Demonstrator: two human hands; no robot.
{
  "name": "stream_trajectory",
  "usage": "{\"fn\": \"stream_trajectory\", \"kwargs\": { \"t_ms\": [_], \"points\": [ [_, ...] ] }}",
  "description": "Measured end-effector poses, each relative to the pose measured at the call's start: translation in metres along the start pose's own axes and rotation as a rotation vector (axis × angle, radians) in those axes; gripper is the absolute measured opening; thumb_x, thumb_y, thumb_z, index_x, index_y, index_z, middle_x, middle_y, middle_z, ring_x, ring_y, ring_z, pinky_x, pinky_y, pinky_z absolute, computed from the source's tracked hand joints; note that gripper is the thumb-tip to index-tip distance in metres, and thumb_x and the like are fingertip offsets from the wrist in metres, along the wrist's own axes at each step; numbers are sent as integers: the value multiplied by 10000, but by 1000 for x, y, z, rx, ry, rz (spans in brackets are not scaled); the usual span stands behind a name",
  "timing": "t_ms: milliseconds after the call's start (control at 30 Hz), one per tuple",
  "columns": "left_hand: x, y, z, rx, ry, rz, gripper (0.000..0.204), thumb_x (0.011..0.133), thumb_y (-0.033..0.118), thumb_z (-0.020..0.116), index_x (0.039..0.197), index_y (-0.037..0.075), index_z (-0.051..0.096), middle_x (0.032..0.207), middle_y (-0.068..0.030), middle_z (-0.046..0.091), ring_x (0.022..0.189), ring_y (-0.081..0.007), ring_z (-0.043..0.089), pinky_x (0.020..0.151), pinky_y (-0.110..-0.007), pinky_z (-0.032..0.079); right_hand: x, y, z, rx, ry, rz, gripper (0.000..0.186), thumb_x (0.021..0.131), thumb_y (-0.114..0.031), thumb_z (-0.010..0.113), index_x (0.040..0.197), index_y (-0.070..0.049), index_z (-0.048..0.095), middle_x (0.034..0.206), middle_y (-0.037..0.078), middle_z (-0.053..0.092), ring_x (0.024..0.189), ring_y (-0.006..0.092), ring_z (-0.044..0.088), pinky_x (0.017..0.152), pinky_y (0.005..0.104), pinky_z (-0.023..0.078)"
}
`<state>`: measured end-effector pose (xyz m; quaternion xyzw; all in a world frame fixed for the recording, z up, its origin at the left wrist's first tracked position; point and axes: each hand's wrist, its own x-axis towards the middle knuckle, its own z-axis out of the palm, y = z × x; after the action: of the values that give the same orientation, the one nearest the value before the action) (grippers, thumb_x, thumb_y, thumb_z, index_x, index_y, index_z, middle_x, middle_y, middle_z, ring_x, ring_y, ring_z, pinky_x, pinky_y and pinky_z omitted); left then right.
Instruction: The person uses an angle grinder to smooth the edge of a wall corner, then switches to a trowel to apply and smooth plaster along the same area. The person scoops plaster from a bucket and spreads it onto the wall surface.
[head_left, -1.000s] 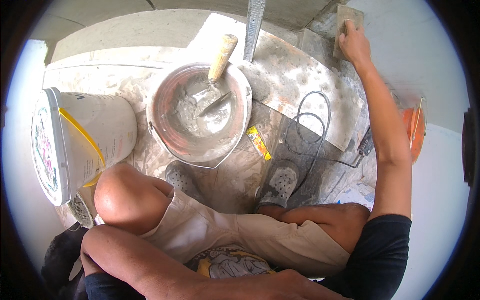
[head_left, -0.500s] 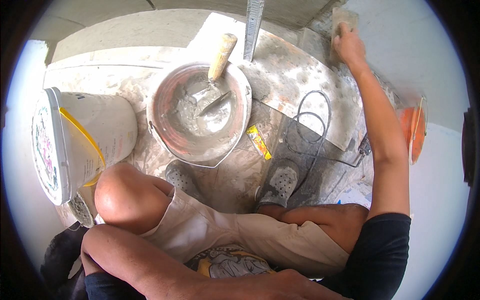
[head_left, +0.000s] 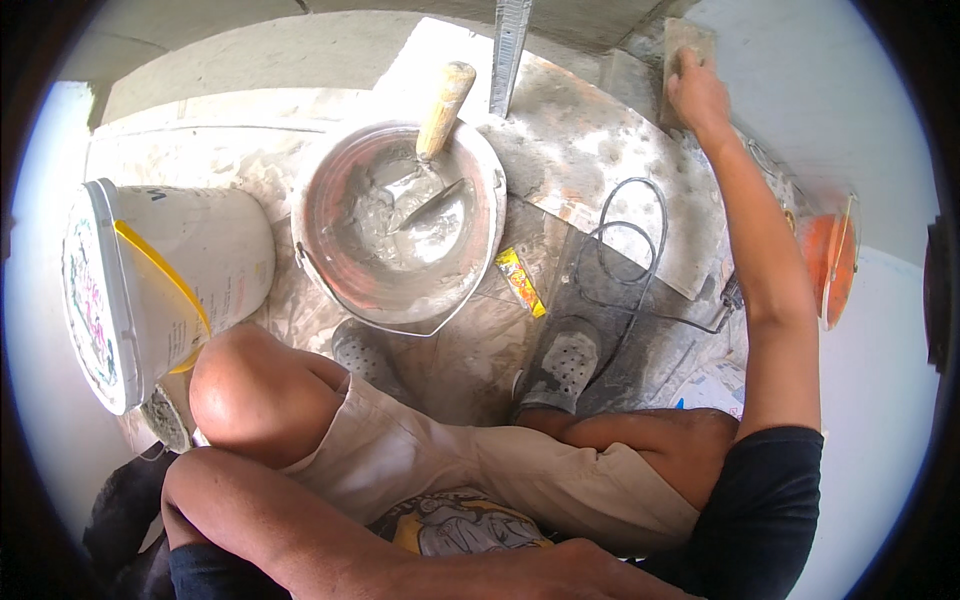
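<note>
My right hand (head_left: 700,95) reaches to the upper right and holds a flat, pale grey float (head_left: 685,40) against the wall (head_left: 835,125), near a corner. My left hand (head_left: 590,570) is at the bottom edge, by my body, with its fingers mostly hidden. A bucket (head_left: 330,285) of wet grey mix stands before me, with a wooden-handled trowel (head_left: 445,110) in it. An orange container (head_left: 830,250) sits beside my right forearm.
A white lidded bucket (head_left: 210,260) stands at left. An upright metal straightedge (head_left: 508,55), a pale board (head_left: 570,130), a looped black cable (head_left: 650,250), a yellow packet (head_left: 520,280) and my feet (head_left: 565,365) are on or near the stained floor (head_left: 460,360).
My right hand and the float have shifted a little down and left along the wall since a second ago. My left arm stays in place.
</note>
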<state>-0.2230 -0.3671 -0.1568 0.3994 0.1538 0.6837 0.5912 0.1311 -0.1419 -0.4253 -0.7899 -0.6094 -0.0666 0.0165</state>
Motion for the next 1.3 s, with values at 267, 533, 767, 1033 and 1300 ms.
{"fn": "stream_trajectory", "kwargs": {
  "t_ms": [267,533,767,1033,1300],
  "points": [
    [6,2,17,-4,136,-58,231,1005,115,574,1209,9,594,923,-173,670,757,-228,667,763,-363,550,17,7,-13,42,265,-110,471,976,-287,589,1424,-202,471,1223,276,572,897,537,667,766,579,565],
    [3,-9,-6,39,-26,69,219,1012,137,559,1193,17,592,901,-158,673,738,-213,655,754,-367,542,2,30,18,-49,83,-55,433,977,-267,569,1395,-202,478,1242,294,574,943,551,656,788,576,565],
    [9,-9,-2,59,30,-18,228,1020,146,551,1204,17,587,912,-157,672,745,-218,656,769,-385,544,17,0,-29,79,276,-86,417,952,-254,590,1361,-207,521,1285,317,560,953,537,663,809,585,562],
    [24,15,11,119,168,-296,238,1029,157,542,1217,16,581,925,-156,670,753,-223,657,786,-404,545,-2,17,22,-51,-37,-11,469,973,-220,539,1437,-197,473,1325,315,553,958,523,678,836,574,572],
    [7,-10,-7,-25,7,-41,266,1007,113,572,1242,-12,567,928,-190,661,748,-246,670,758,-412,555,19,17,7,-176,60,-117,411,972,-227,539,1375,-151,511,1268,292,590,969,505,679,813,562,566]
  ]
}}
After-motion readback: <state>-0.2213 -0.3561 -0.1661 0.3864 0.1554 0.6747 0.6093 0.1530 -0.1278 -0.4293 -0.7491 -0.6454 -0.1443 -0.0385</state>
